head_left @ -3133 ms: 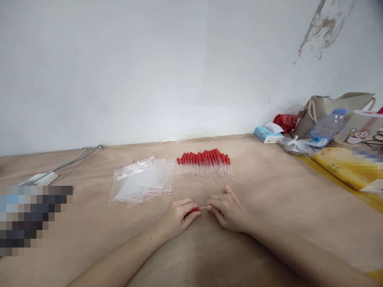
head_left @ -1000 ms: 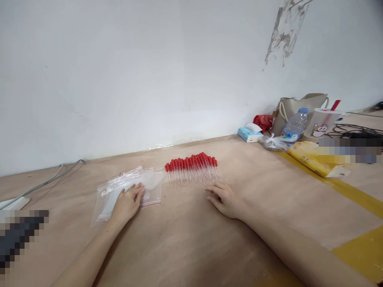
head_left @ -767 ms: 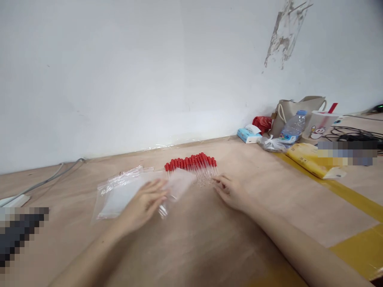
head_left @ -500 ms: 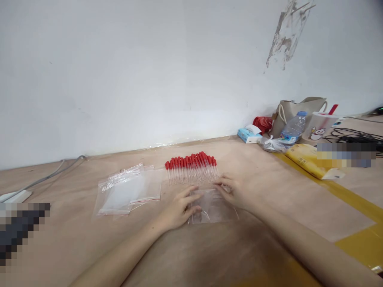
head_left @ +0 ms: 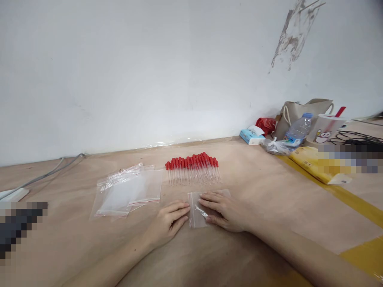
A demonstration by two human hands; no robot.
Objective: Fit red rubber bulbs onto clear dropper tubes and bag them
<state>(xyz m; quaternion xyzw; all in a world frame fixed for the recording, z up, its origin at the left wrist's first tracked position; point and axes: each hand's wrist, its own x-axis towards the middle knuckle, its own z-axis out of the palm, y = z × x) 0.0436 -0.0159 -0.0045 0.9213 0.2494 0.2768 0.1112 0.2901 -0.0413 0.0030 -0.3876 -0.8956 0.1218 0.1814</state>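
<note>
A clear zip bag lies flat on the brown-covered table, its zip strip along the left side. My right hand rests on the bag with fingers stretched out and somewhat spread, covering its right part. At the zip edge, my left hand has its fingertips on or right beside the bag, fingers extended and not gripping. Just beyond the bag is a row of droppers with red rubber bulbs and clear thin tubes, tips toward me. Left of them, several more clear zip bags overlap in a loose pile.
At the right stand a tissue pack, a plastic bottle, a cup with a red straw, a beige bag and a yellow packet. A grey cable runs along the left, below the wall.
The zip bag has been turned so its zip strip now faces left. My right hand has come down flat onto it, and my left hand has shifted left to its edge.
</note>
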